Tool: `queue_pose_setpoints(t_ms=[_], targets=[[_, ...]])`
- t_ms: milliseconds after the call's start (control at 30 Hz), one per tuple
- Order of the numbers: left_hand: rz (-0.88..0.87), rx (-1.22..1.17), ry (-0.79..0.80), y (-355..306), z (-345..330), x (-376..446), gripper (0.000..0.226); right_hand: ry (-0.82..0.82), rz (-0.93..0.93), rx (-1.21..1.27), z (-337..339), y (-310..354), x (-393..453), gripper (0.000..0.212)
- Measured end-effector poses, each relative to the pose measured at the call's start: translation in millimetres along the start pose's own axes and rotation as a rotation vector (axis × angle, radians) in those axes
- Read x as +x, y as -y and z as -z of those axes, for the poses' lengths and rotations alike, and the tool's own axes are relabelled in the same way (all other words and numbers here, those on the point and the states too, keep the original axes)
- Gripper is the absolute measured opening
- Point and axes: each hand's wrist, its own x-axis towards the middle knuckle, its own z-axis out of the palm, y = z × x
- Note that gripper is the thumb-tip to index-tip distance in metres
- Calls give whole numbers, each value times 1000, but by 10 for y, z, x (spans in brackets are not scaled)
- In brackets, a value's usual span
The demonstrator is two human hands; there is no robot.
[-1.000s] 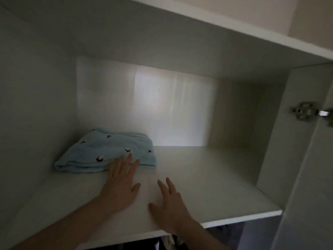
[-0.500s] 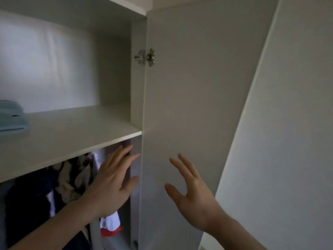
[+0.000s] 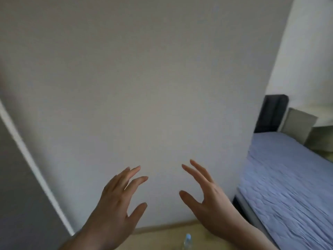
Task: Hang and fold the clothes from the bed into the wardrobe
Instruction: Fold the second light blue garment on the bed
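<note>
- Your left hand (image 3: pixel 115 206) is up in front of a plain pale wall (image 3: pixel 144 78); fingers spread and near straight, thumb out, nothing in its grip.
- Your right hand (image 3: pixel 207 201) is level with it, just beside, the two apart; fingers spread and pointing up and to the left, thumb out, grip apart on nothing.
- Can't tell if either hand touches the wall; both look clear of it.
- Bed (image 3: pixel 288 186) at the right of the view, covered in a wrinkled blue-purple sheet; its long axis runs from the lower right corner of the view up and away to the dark headboard (image 3: pixel 270 114) against the far wall.
- No clothes show on the part of the bed in view; only the sheet and, at the head end, pale pillows (image 3: pixel 299 123) leaning by the headboard.
- Near side edge of the bed runs beside your right forearm, with a strip of floor between.
- Wooden floor (image 3: pixel 162 239) along the bottom, with a skirting strip where it meets the wall.
- Top of a clear bottle (image 3: pixel 187 240) at the bottom edge, between your two wrists; blurred, upright as far as it shows.
- Grey panel with a white edge (image 3: pixel 36 168) slants across the left side, leaning from upper left to lower right; blurred, can't tell what it is.
</note>
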Motion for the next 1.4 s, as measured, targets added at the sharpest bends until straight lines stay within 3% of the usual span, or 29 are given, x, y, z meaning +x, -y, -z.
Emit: queue_pose_setpoints(t_ms=[333, 567, 867, 1400], targets=[[-344, -211, 225, -1448, -1117, 949, 65, -209, -397, -109, 970, -976, -1042, 66], [-541, -310, 272, -2902, -1657, 1298, 64, -339, -524, -147, 1898, -1515, -1873, 63], [-541, -369, 353, -4606, -2421, 1450, 61, -386, -607, -183, 3227, -2565, -2877, 62], [-614, -409, 500, -6638, -3718, 2441, 62, -498, -759, -213, 4820, -4103, -3495, 63]])
